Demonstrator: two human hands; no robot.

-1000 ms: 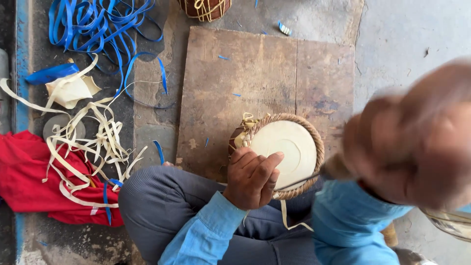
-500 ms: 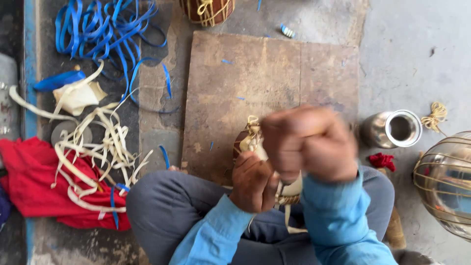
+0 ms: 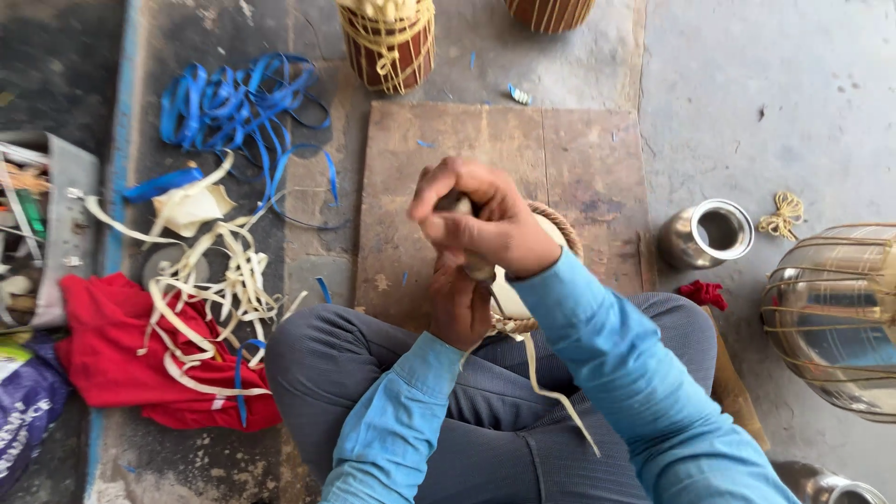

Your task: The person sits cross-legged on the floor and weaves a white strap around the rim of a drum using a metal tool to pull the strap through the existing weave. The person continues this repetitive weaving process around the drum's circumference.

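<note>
The right hand (image 3: pixel 481 224) is clenched around a tool handle (image 3: pixel 476 266), directly above the small drum (image 3: pixel 537 280). The left hand (image 3: pixel 457 303) grips the drum's near rim, just beneath. The drum rests against the lap, on a wooden board (image 3: pixel 420 187); a steel cup (image 3: pixel 707 235) stands to the right.

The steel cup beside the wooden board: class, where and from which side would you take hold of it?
Probably grip the steel cup around its round side wall, just below the open rim, coming from above. It stands upright on the floor with open space around it, so fingers can wrap it.
</note>
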